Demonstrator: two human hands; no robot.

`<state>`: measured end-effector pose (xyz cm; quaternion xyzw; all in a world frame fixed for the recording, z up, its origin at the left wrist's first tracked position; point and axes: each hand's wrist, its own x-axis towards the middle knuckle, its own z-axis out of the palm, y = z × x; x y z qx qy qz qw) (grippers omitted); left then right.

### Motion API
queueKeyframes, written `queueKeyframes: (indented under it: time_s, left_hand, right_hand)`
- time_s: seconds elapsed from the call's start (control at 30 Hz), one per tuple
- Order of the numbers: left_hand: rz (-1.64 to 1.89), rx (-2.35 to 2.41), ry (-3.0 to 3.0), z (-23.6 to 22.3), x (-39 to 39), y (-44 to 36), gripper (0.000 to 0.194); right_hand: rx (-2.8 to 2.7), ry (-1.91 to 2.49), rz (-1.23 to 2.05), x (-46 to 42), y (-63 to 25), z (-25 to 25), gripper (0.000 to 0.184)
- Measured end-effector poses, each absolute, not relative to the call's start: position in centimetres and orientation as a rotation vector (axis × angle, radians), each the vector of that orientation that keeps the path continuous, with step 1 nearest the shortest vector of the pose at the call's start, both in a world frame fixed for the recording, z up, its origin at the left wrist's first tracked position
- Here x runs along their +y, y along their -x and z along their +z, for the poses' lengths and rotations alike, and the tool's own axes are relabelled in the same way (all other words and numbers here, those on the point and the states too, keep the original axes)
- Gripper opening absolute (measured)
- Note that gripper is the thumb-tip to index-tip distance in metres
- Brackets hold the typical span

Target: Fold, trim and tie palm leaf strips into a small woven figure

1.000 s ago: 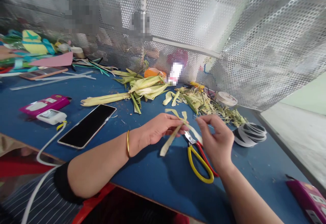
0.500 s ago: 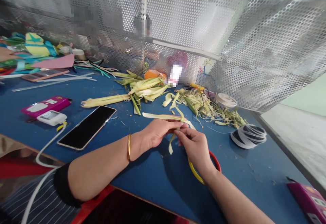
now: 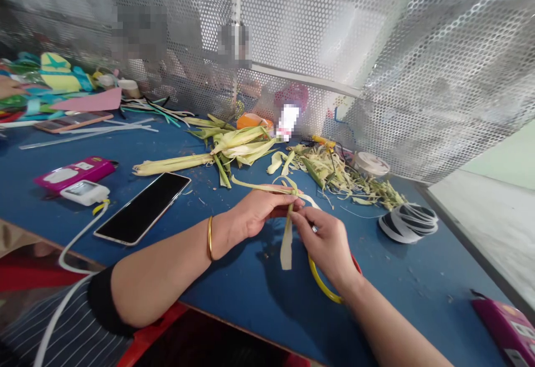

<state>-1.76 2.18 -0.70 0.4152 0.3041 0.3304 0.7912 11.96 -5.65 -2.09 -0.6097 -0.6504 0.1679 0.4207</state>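
My left hand [image 3: 267,209], with a gold bangle on its wrist, pinches crossed strips of pale corn husk [image 3: 267,188] where they meet. My right hand [image 3: 324,239] has thumb and fingers closed on the strip that hangs down [image 3: 286,247] below the crossing. Another strip reaches out to the left, and a whiter one to the right. Partly covered by my right hand, scissors [image 3: 324,284] with yellow and red handles lie on the blue table [image 3: 234,294].
Whole corn husks [image 3: 238,147] and a heap of husk scraps [image 3: 334,166] lie at the back. A phone [image 3: 144,208], a purple box [image 3: 77,174] and a white device [image 3: 84,192] are at left. A white spool [image 3: 408,223] stands at right. A perforated screen [image 3: 301,33] rises behind.
My right hand has come left from beside the husk to the strips at my left hand, over the scissors. The lower strip now hangs straighter down.
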Motion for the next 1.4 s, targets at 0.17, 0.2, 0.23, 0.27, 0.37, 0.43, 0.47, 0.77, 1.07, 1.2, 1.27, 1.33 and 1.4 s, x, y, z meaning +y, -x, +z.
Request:
queueKeyframes:
  time_s: [0.17, 0.2, 0.23, 0.27, 0.37, 0.43, 0.47, 0.77, 1.07, 1.2, 1.27, 1.33, 1.4]
  left_hand:
    - [0.653, 0.713, -0.924, -0.3, 2.7, 2.2, 0.015]
    - [0.647, 0.712, -0.938, -0.3, 2.7, 2.2, 0.018]
    - [0.652, 0.717, -0.950, -0.4, 2.7, 2.2, 0.019]
    - [0.669, 0.732, -0.964, -0.5, 2.6, 2.1, 0.020]
    - [0.761, 0.810, -1.036, -1.0, 2.4, 1.8, 0.019]
    - [0.820, 0.856, -1.108, -1.2, 2.3, 1.5, 0.017]
    - [0.836, 0.874, -1.137, -1.3, 2.3, 1.4, 0.016]
    - [0.862, 0.978, -1.140, -1.3, 1.9, 1.1, 0.004]
    - [0.581, 0.810, -1.063, -0.4, 2.4, 1.9, 0.024]
    - [0.460, 0.770, -1.158, -0.1, 1.8, 2.1, 0.034]
    - [0.442, 0.763, -1.204, -0.2, 1.6, 2.1, 0.032]
    - [0.448, 0.750, -1.238, -0.5, 1.4, 1.9, 0.030]
    - [0.464, 0.746, -1.263, -0.6, 1.2, 1.8, 0.027]
  right_hand:
    - [-1.572, 1.650, -0.031, -5.0, -14.0, -1.2, 0.029]
    - [-1.585, 1.679, 0.024, -4.8, -14.3, -1.3, 0.032]
    - [-1.603, 1.699, 0.115, -4.6, -14.4, -1.5, 0.035]
    - [-1.615, 1.706, 0.218, -4.5, -14.3, -1.7, 0.033]
    - [-1.631, 1.685, 0.412, -4.7, -13.4, -2.2, 0.024]
    - [-1.640, 1.661, 0.447, -5.1, -12.7, -2.2, 0.030]
    - [-1.638, 1.648, 0.463, -5.4, -12.4, -2.2, 0.033]
    - [-1.659, 1.580, 0.468, -6.3, -11.3, -1.8, 0.042]
    - [-1.070, 1.477, 0.909, -4.5, -13.4, -1.4, 0.044]
    - [-0.831, 1.249, 1.289, -4.1, -13.5, -1.6, 0.038]
    - [-0.785, 1.203, 1.304, -4.1, -13.2, -1.8, 0.035]
    - [-0.798, 1.204, 1.241, -4.2, -13.0, -1.9, 0.034]
    - [-0.838, 1.218, 1.169, -4.3, -12.9, -2.1, 0.034]
